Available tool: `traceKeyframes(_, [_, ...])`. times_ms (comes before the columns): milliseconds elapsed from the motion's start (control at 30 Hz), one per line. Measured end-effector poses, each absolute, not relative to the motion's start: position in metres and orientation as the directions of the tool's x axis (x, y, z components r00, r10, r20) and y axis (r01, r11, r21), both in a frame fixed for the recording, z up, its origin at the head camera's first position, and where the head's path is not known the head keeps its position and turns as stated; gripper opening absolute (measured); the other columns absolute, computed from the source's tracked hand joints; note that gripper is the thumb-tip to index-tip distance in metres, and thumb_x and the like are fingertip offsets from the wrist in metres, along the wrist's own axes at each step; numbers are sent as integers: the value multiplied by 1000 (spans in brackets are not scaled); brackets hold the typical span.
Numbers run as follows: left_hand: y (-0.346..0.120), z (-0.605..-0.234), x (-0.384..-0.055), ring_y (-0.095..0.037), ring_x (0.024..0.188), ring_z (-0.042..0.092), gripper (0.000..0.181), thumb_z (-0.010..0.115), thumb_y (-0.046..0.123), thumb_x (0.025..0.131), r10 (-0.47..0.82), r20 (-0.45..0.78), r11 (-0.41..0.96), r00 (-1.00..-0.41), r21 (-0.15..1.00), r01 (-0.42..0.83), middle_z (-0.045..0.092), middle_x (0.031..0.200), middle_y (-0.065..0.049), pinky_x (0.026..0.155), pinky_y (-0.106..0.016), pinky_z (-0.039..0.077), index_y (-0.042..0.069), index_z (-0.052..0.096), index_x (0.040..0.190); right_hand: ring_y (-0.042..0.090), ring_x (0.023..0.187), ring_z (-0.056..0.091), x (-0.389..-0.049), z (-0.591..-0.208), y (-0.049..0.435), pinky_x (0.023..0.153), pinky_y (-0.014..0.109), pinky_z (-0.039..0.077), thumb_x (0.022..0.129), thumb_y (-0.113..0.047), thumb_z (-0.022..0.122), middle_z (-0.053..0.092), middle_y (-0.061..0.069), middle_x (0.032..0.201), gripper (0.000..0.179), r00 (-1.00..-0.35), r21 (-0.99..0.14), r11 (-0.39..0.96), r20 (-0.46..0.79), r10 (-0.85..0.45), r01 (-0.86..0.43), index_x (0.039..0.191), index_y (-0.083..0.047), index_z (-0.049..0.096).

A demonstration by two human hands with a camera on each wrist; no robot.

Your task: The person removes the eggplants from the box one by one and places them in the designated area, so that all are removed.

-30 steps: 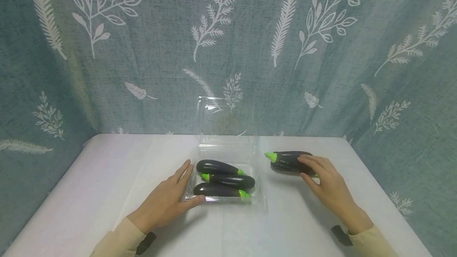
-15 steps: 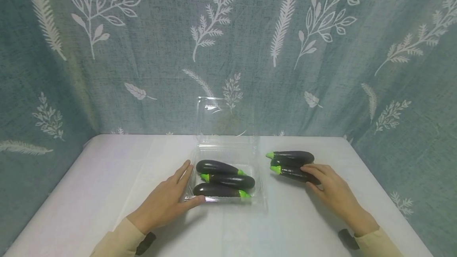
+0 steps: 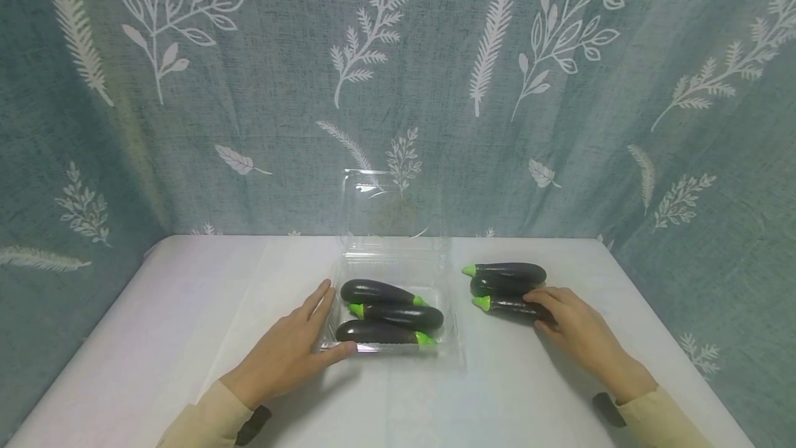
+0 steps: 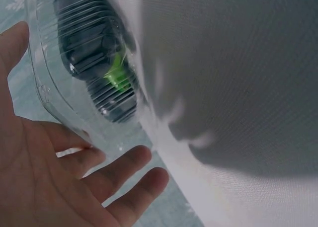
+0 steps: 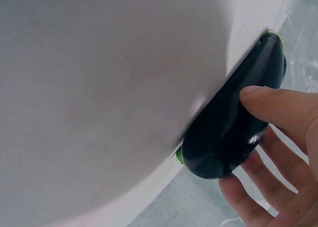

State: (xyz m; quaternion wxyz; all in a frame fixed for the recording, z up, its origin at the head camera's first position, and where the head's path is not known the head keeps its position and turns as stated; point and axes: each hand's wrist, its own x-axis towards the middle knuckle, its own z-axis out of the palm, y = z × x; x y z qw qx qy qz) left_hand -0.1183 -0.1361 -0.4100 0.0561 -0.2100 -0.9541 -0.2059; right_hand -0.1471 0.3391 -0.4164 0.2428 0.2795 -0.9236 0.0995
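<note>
With twelve o'clock at the far edge of the white tabletop [image 3: 205, 310], the person's right hand [image 3: 575, 329] works out at about three o'clock. Its grip is closed around the nearest loose eggplant [image 3: 516, 307], thumb on one flank and fingers on the other, near the fat end; the green stem end points to nine o'clock. I can't tell whether that eggplant bears fully on the tabletop. Just beyond it, toward twelve, lie the middle loose eggplant [image 3: 497, 286] and the farthest loose eggplant [image 3: 515, 271], whose green stem also points to nine.

At the centre sits a clear plastic container [image 3: 398, 348], its lid [image 3: 394, 206] raised on the twelve o'clock side. Three eggplants lie inside, side by side: the back eggplant [image 3: 376, 291] and the front eggplant [image 3: 376, 332] with stems toward three, the middle eggplant [image 3: 404, 316] with its stem toward nine.

The left hand [image 3: 286, 352] rests at the container's eight o'clock, its grip spread and loose, fingers along the side wall, thumb at the near corner. A leaf-patterned curtain [image 3: 280, 123] hangs behind.
</note>
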Motion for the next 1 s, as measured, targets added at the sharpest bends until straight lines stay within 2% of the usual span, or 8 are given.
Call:
traceKeyframes(167, [-137,-412,-119,-43,134,50,103,52,74,91,379,196,825,-904,370,426,27,165,-16,107,-55,44,-3,31,157,36,106,65,-147,-416,337,89,54,54,65,3,91,68,15,116,57,-732,-47,830,501,-461,-556,117,-7,70])
traceKeyframes(433, [-137,-410,-117,-43,132,51,101,54,72,93,383,210,822,-899,366,436,28,164,-17,106,-55,45,-3,32,156,39,109,65,-144,-417,336,91,57,53,72,-5,89,67,17,120,55,-798,-92,864,442,-410,-495,123,-9,69])
traceKeyframes(767, [-138,-411,-116,-44,133,50,101,53,72,93,380,203,822,-902,372,431,27,164,-16,106,-55,44,-3,32,156,36,108,65,-146,-409,332,90,55,53,71,-7,90,68,14,119,57,-751,-86,843,508,-422,-532,124,-8,69])
traceKeyframes(1000, [-139,-410,-116,-43,133,50,100,53,72,93,383,206,818,-901,378,434,28,164,-17,106,-55,44,-3,32,156,33,114,63,-147,-398,324,95,53,51,82,-16,84,67,11,124,49,-771,-129,842,493,-403,-523,128,-10,66])
